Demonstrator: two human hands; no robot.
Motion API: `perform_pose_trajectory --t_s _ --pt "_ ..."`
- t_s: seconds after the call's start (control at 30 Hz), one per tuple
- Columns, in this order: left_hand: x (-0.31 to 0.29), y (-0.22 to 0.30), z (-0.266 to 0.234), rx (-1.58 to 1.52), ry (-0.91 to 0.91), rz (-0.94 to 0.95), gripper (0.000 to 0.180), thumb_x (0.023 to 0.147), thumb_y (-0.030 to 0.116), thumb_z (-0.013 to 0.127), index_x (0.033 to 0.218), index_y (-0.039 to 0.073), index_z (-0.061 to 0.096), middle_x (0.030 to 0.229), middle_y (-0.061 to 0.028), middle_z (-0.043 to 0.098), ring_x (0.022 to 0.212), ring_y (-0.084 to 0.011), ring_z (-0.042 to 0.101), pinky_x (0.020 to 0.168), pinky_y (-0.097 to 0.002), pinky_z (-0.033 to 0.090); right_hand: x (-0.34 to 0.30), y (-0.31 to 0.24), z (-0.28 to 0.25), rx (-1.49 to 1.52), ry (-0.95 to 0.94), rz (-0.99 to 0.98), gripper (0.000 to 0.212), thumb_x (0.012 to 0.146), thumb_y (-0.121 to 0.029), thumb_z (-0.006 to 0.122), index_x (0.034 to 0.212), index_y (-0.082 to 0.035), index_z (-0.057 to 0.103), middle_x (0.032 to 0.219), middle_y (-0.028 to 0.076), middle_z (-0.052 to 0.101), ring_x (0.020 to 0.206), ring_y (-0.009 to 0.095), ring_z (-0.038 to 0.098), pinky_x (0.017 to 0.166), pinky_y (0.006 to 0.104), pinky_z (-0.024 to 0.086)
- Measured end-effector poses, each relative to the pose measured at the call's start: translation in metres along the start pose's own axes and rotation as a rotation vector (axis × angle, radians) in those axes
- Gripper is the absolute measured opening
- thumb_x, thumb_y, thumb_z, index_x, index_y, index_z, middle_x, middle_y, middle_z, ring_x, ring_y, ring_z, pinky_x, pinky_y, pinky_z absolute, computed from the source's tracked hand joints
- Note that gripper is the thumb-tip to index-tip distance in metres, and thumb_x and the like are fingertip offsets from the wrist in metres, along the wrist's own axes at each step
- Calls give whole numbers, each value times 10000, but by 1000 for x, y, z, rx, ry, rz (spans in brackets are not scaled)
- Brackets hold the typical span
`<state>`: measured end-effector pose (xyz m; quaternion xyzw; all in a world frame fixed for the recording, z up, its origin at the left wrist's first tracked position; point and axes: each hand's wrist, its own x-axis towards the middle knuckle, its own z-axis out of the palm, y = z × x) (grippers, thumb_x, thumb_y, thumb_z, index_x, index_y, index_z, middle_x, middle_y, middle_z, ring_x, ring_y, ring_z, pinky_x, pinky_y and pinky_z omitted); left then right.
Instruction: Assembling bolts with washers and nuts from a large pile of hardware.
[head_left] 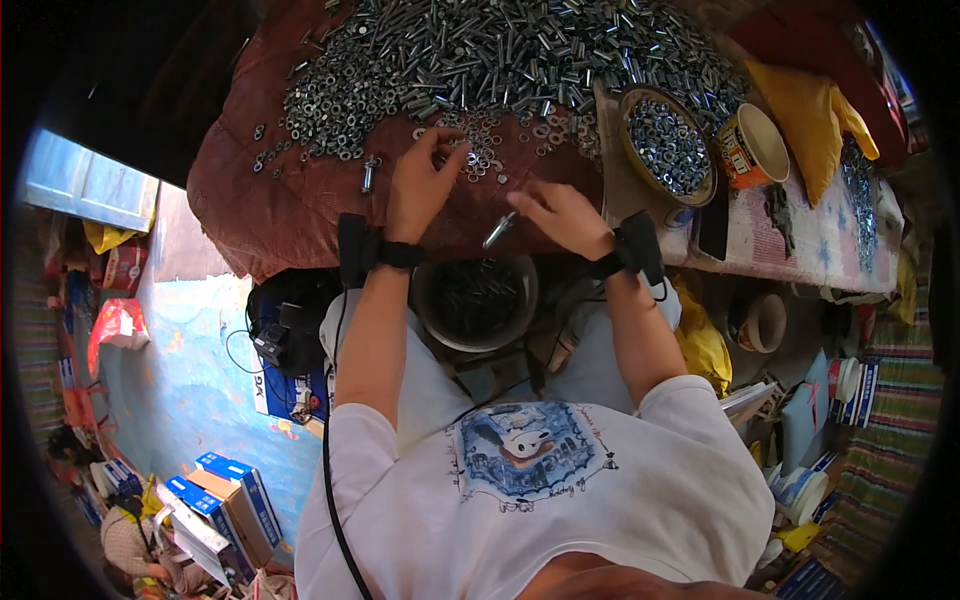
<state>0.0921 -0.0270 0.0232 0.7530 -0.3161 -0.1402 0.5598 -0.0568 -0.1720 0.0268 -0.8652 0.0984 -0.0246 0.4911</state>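
Observation:
My right hand [562, 215] holds a shiny metal bolt [498, 230] by one end, tilted, over the table's front edge. My left hand [428, 182] reaches over the loose washers [484, 135], its thumb and fingertips curled together at them. Whatever lies between those fingertips is too small to make out. Left of that hand, a bolt [369, 175] with a nut or washer on it stands on the dark red quilted cloth [300, 210]. Below the table edge, between my knees, sits a round tub [478, 345] with dark bolts inside.
A large heap of bolts [500, 50] covers the back, with nuts [345, 105] piled at its left. To the right are a round bowl [712, 185] of nuts, a paper tub [755, 150] and a yellow bag [795, 115]. Boxes [225, 510] stand on the floor at left.

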Motion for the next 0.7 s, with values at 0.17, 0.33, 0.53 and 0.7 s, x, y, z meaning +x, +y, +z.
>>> perform_pose_trajectory --t_s 0.17,0.33,0.53,0.7 --pt "7 -7 16 133 79 28 185 808 220 606 907 64 617 709 -67 623 623 -173 599 569 -300 449 34 27 -20 -387 513 -204 150 809 -153 557 855 -12 576 827 177 565 792 358 550 701 410 449" --pt "4 -5 22 120 78 42 163 809 212 594 900 79 620 700 -69 627 632 -202 604 571 -313 448 102 64 -44 -642 602 -257 184 764 -90 575 942 -41 583 974 165 547 916 358 517 756 443 450" --pt "-3 -4 10 166 90 32 160 805 210 597 891 78 625 724 -87 634 646 -227 607 597 -322 449 125 64 -59 -812 470 -139 211 724 -92 626 929 -70 585 946 130 561 901 329 527 763 422 459" --pt "-6 0 -2 131 74 11 199 796 223 615 922 70 635 756 -115 641 701 -237 626 623 -323 459 116 47 -53 -561 599 -235 145 759 -113 617 879 -50 567 886 146 547 866 306 537 727 421 448"
